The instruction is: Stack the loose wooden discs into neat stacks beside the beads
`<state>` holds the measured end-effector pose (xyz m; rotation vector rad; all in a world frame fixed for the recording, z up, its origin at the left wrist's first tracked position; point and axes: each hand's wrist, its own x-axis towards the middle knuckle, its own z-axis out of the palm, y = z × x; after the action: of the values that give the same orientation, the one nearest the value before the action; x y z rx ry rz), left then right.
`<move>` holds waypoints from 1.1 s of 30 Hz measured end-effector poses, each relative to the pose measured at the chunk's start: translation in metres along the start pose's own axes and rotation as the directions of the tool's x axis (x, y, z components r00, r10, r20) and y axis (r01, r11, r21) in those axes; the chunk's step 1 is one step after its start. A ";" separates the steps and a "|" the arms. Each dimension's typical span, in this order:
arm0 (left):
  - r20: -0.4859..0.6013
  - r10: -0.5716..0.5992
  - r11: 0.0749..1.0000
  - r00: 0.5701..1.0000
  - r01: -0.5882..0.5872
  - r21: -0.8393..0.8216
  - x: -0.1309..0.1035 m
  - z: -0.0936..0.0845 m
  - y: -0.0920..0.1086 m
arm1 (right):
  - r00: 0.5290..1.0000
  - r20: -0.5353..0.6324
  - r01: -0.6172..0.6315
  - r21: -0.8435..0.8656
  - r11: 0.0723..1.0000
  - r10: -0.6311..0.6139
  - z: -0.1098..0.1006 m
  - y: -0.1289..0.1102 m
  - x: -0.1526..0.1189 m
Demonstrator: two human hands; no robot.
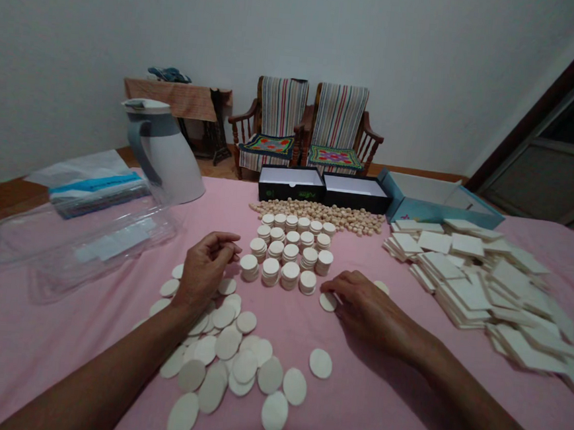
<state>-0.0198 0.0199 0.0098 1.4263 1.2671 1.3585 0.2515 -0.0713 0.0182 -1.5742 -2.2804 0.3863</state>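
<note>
Loose white round discs lie in a spread pile in front of me on the pink cloth. Beyond them, short stacks of the same discs stand in rows. My left hand hovers at the left of the front row, fingers loosely bent and slightly apart, with nothing visible in them. At the right end of that row, my right hand has its thumb and fingers closed around the edge of a single white disc, low against the cloth. Part of the pile is hidden under my left wrist.
Wooden beads lie behind the stacks, before two black boxes. White square tiles are heaped at the right by a blue box. Clear plastic trays and a white jug occupy the left.
</note>
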 end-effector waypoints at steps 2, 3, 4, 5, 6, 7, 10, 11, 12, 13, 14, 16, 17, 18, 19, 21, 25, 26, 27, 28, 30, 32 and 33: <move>-0.001 -0.002 1.000 1.000 0.002 0.004 0.000 0.000 0.000 | 0.999 0.026 0.037 0.038 0.999 -0.038 0.000 0.000 0.000; -0.002 -0.003 1.000 1.000 0.003 0.004 0.000 0.000 0.000 | 0.999 0.029 0.037 0.047 0.998 -0.038 0.001 -0.001 0.000; -0.002 -0.003 1.000 1.000 0.003 0.004 0.000 0.000 0.001 | 0.999 0.026 0.028 0.047 0.998 -0.029 0.001 -0.002 0.000; -0.002 -0.003 1.000 1.000 0.003 0.002 0.000 0.001 0.001 | 1.000 0.020 0.016 0.041 0.999 -0.017 0.000 -0.002 -0.001; -0.002 -0.002 1.000 1.000 0.002 -0.002 0.000 0.001 0.001 | 1.000 0.013 0.007 0.032 0.999 -0.008 0.000 -0.003 -0.001; -0.002 -0.002 1.000 1.000 0.002 -0.004 -0.001 0.001 0.001 | 1.000 0.003 0.003 0.026 1.000 -0.003 -0.001 -0.003 -0.001; -0.002 -0.005 1.000 1.000 0.005 -0.007 -0.001 0.001 0.001 | 0.995 -0.096 0.024 0.057 0.998 -0.018 0.000 -0.005 0.002; -0.002 -0.005 1.000 1.000 0.005 -0.007 -0.001 0.001 0.001 | 0.988 -0.149 0.040 0.080 0.996 -0.028 0.001 -0.006 0.004; 0.000 -0.005 1.000 1.000 0.005 -0.008 0.000 0.001 0.001 | 0.978 -0.205 0.062 0.102 0.993 -0.040 0.003 -0.007 0.006; 0.001 -0.005 1.000 1.000 0.005 -0.008 0.000 0.000 0.000 | 0.965 -0.256 0.083 0.115 0.990 -0.051 0.005 -0.008 0.009; 0.002 -0.004 1.000 1.000 0.004 -0.009 0.000 0.000 0.000 | 0.954 -0.294 0.098 0.119 0.988 -0.059 0.008 -0.009 0.012; 0.005 0.000 1.000 1.000 0.000 -0.009 0.000 0.000 -0.001 | 0.939 -0.337 0.106 0.113 0.988 -0.062 0.015 -0.012 0.017; 0.005 0.000 1.000 1.000 0.000 -0.008 0.001 0.000 -0.001 | 0.937 -0.344 0.100 0.110 0.989 -0.057 0.018 -0.013 0.019; 0.004 0.000 1.000 1.000 0.000 -0.008 0.001 0.000 -0.001 | 0.938 -0.345 0.089 0.107 0.990 -0.048 0.020 -0.015 0.021; 0.003 -0.001 1.000 1.000 0.001 -0.009 0.001 0.000 -0.001 | 0.940 -0.338 0.078 0.105 0.991 -0.038 0.023 -0.016 0.022; 0.002 -0.004 1.000 1.000 0.004 -0.012 0.000 0.001 0.000 | 0.944 -0.331 0.052 0.097 0.994 -0.017 0.026 -0.018 0.023; 0.005 -0.007 1.000 1.000 0.007 -0.020 -0.001 0.001 0.001 | 0.941 -0.338 0.026 0.075 0.997 0.001 0.028 -0.021 0.023; 0.006 -0.010 1.000 1.000 0.010 -0.019 -0.001 0.001 0.001 | 0.942 -0.337 0.028 0.071 0.997 -0.003 0.028 -0.021 0.022; 0.006 -0.011 1.000 1.000 0.011 -0.016 -0.001 0.001 0.001 | 0.943 -0.331 0.032 0.069 0.997 -0.007 0.027 -0.021 0.022; 0.006 -0.010 1.000 1.000 0.010 -0.013 -0.001 0.001 0.001 | 0.945 -0.328 0.035 0.068 0.997 -0.011 0.025 -0.020 0.021; 0.007 -0.005 1.000 1.000 0.005 -0.009 0.000 0.001 0.001 | 0.944 -0.330 0.045 0.067 0.997 -0.020 0.019 -0.014 0.020; 0.007 -0.002 1.000 1.000 0.002 -0.011 0.000 0.001 0.000 | 0.939 -0.343 0.041 0.069 0.997 -0.015 0.010 -0.003 0.016; 0.008 -0.003 1.000 1.000 0.003 -0.013 0.000 0.001 0.000 | 0.936 -0.352 0.024 0.070 0.997 0.002 0.005 0.003 0.014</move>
<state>-0.0191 0.0202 0.0099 1.4187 1.2524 1.3560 0.2476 -0.0574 0.0137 -1.4593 -1.9777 0.1647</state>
